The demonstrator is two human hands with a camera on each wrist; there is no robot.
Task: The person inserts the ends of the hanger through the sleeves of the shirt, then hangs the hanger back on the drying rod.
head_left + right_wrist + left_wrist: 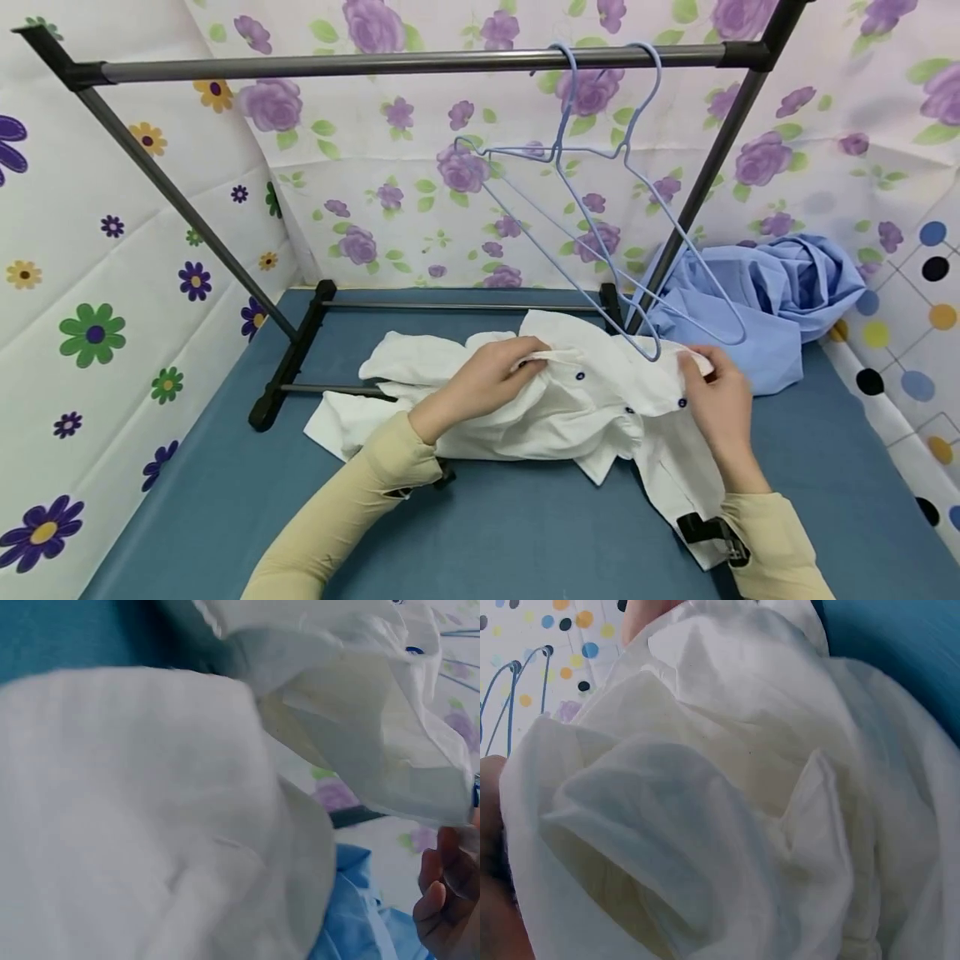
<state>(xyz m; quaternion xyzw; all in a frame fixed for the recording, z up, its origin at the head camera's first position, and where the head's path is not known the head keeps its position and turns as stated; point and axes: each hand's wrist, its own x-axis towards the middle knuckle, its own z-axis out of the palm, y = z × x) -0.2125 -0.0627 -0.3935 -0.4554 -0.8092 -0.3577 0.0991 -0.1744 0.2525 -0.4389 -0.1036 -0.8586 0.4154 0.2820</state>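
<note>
blue tabletop [540, 533] fills the foreground, and on it lies a rumpled white shirt [517, 433], partly raised. the left hand [491, 379] pinches one edge near the dark buttons [580, 376]; the right hand [720, 400] pinches another edge. best, probably, to spread both edges evenly without bunching, clear of the blue hangers [573, 79] overlapping the cloth in view. farther back, a blue garment [765, 283] lies heaped beside the black rack [375, 66], with a floral sheet [360, 208] behind.

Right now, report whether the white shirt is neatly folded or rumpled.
Rumpled: the white shirt bunches in uneven creases over the blue table, with the left hand and right hand holding separate edges.
</note>
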